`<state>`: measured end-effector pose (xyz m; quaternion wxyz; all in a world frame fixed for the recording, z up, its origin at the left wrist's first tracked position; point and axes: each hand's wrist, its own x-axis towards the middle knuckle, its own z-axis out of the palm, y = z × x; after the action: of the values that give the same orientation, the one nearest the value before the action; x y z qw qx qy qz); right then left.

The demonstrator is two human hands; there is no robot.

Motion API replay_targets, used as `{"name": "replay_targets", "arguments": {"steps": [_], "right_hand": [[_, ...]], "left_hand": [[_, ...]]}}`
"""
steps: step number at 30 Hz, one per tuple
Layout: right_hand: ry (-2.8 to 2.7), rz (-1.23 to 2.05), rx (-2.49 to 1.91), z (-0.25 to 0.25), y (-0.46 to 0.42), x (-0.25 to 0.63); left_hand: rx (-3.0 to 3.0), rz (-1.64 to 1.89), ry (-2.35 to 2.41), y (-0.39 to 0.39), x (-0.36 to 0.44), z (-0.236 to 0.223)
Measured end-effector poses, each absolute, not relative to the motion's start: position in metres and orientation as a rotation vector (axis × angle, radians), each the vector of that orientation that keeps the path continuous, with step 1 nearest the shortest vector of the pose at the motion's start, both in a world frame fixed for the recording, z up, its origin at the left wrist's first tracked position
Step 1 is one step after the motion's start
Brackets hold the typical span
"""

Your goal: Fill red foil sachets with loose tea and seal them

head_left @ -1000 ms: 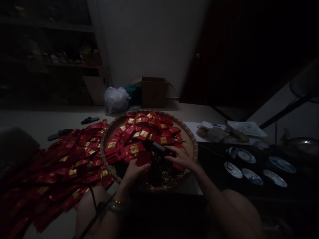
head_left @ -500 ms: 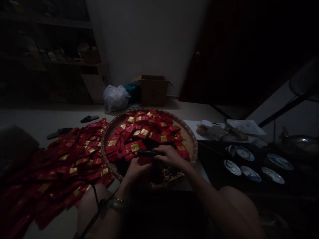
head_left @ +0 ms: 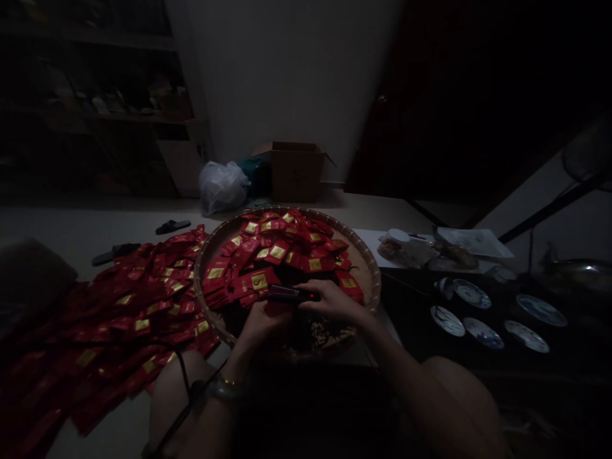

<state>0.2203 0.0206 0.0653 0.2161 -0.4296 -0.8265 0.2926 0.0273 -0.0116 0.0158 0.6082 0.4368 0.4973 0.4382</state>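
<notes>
Over the near part of a round woven bamboo tray, my right hand grips a dark hair straightener with a small red light. Its long plates lie sideways and look slightly apart. My left hand pinches a red packet just below the plates; the fingers are partly hidden. Red packets with gold labels are heaped in the tray beyond my hands. Loose dark and pale bits lie in the tray's near side, in deep shadow.
More red packets cover the floor at left, near dark slippers. A white plastic bag and an open cardboard box stand by the wall. Several patterned dishes sit at right. A dark cord crosses my left knee.
The straightener's plates, pressed together before, now show a gap, and its red light has come into view. My hands have barely moved. The view has shifted slightly.
</notes>
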Motion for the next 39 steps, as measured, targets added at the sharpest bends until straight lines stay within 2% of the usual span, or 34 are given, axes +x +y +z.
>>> {"name": "replay_targets", "arguments": {"steps": [11,19,30,39], "right_hand": [[-2.251,0.856,-1.184,0.063,0.023,0.216],[-2.359,0.731,-1.214,0.068,0.016,0.21],[-2.373,0.65,-1.191,0.054,0.015,0.197],[-2.364,0.61,-1.199,0.063,0.018,0.203]], "left_hand": [[1.058,1.025,1.158,-0.01,0.027,0.014],[1.171,1.281,1.191,-0.008,0.02,0.022],[1.135,1.29,1.133,-0.01,0.023,0.02],[0.886,1.102,1.016,-0.015,0.031,0.019]]}}
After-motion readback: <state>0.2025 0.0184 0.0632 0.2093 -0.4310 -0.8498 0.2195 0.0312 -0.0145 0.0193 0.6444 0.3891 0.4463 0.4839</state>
